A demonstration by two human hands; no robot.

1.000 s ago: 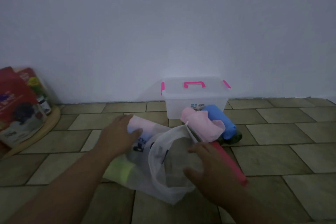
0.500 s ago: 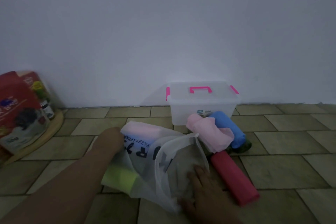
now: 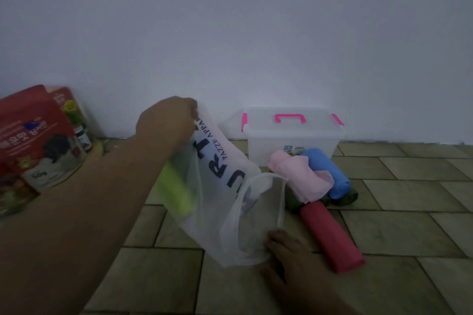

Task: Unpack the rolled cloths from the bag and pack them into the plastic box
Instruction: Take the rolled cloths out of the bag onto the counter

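My left hand (image 3: 169, 123) grips the closed end of the translucent white bag (image 3: 225, 202) and holds it lifted and tilted, mouth down toward the floor. A lime-green rolled cloth (image 3: 176, 192) shows through the bag's side. My right hand (image 3: 284, 253) rests at the bag's open mouth, fingers on its lower rim. On the tiles lie a red roll (image 3: 332, 235), a pink cloth (image 3: 299, 176) partly unrolled, a blue roll (image 3: 327, 171) and a dark green roll (image 3: 345, 197) beneath them. The clear plastic box (image 3: 291, 146) with pink handle and latches stands shut against the wall.
Red food packages (image 3: 35, 143) and a small jar stand on a round wooden board (image 3: 97, 153) at the left by the wall. The floor is tiled; the white wall runs right behind the box.
My left hand has lifted the bag's bottom end up off the floor, tipping it. The green roll has slid lower inside. My right hand stays at the bag's mouth.
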